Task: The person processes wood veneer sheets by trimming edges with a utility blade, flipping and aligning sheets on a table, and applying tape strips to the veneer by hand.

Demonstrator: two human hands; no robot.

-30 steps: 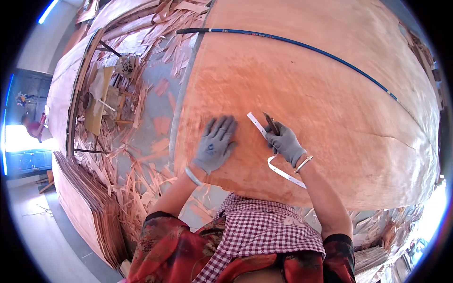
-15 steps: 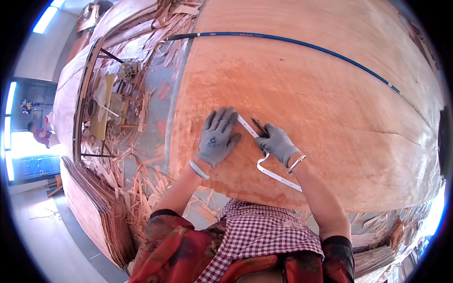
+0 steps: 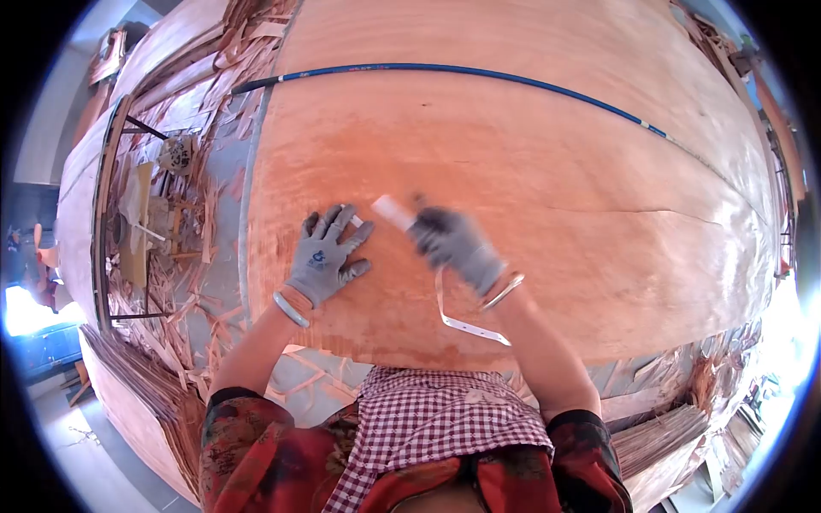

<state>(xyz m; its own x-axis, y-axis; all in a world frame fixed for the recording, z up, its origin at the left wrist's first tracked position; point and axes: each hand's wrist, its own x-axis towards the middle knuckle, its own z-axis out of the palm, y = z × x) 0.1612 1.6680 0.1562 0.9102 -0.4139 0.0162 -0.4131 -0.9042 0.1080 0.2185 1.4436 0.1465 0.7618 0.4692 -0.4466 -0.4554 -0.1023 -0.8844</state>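
Note:
My left hand [image 3: 327, 261], in a grey glove, rests on the wood veneer sheet [image 3: 513, 188] with its fingers spread. A short piece of white tape [image 3: 355, 221] shows at its fingertips. To the right, my gloved right hand [image 3: 455, 244] is closed and blurred by motion, just above the sheet. It grips a strip of white perforated tape [image 3: 392, 212], whose end sticks out toward the left hand. The strip's tail [image 3: 470, 328] hangs in a loop below the right hand. A dark tip [image 3: 420, 200] shows at the right fingers, too smeared to make out.
A long blue rod [image 3: 479, 70] lies across the far part of the sheet. To the left stand a metal-framed rack [image 3: 103, 222], scattered veneer scraps [image 3: 201, 321] and a stack of veneer sheets [image 3: 141, 402]. More veneer [image 3: 663, 440] lies at lower right.
The tape that ran between both hands is now parted, leaving a short piece at my left fingers. My right hand has drawn away from the left one. The view has shifted to the right.

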